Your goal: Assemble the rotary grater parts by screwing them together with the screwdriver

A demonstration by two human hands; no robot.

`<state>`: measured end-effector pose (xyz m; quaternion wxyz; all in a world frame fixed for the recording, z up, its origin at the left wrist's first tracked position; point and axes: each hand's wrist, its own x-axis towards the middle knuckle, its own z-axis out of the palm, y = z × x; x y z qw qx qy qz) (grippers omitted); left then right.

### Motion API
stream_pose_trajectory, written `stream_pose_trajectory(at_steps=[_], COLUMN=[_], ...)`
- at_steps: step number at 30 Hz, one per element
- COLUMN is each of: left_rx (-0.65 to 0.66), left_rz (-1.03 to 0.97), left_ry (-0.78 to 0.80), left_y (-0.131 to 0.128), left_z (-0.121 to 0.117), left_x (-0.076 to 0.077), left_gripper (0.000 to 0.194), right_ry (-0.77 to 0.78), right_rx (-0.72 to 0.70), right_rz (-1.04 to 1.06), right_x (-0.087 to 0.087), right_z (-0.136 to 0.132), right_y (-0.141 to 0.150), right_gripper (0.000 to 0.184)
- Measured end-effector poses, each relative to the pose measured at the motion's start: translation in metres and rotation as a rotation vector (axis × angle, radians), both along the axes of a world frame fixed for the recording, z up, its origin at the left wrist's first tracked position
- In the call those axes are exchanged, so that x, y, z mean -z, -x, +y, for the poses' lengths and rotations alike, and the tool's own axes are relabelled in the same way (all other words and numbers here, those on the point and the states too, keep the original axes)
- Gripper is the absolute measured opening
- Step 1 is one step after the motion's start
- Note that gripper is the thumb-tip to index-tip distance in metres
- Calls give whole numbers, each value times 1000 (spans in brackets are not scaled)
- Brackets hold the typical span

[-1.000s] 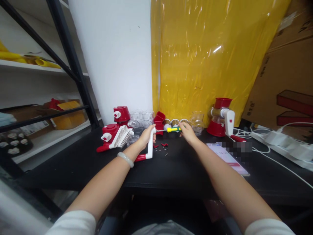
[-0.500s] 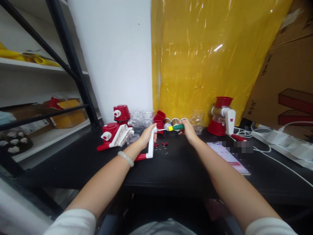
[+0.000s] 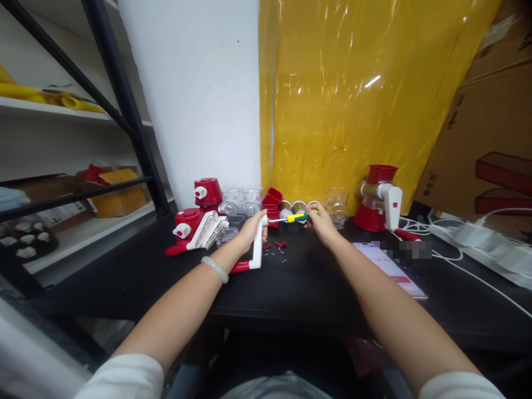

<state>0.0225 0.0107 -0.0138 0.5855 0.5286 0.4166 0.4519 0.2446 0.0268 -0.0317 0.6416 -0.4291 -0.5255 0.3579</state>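
Note:
My left hand [image 3: 250, 230] is closed round the upper end of a white crank handle [image 3: 257, 246], whose red grip [image 3: 240, 267] points left near the tabletop. In my right hand [image 3: 322, 224] is a screwdriver [image 3: 296, 218] with a green and yellow handle, held level by the fingers. Its metal shaft reaches left to the top of the crank, where the tip is hidden. Below and between the hands, small red parts [image 3: 281, 244] and several screws [image 3: 284, 261] lie on the black table [image 3: 291, 293].
Red grater bodies [image 3: 189, 224] with white crank arms [image 3: 208, 230] stand at left. Clear plastic cups [image 3: 241, 199], red hoppers [image 3: 272, 202] and metal drums [image 3: 298, 207] line the back. An assembled grater [image 3: 371, 213], a phone [image 3: 388, 269] and a power strip [image 3: 477, 238] with cables are at right.
The screwdriver handle has turned about its axis, showing more yellow, and my right hand's fingers have shifted on it. My left hand and the crank handle stay in place.

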Motion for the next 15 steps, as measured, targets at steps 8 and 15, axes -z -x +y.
stream_pose_trajectory(at_steps=[8,15], left_rx=[-5,10], left_rz=[16,-1], left_ry=[-4,-29], left_y=[0,0], left_z=[0,-1], left_x=[1,1], left_gripper=[48,46], right_ry=[44,6], right_rx=[-50,39], right_rz=[61,-140], right_x=[0,3], right_z=[0,-1], right_y=[-2,-2], right_gripper=[26,38])
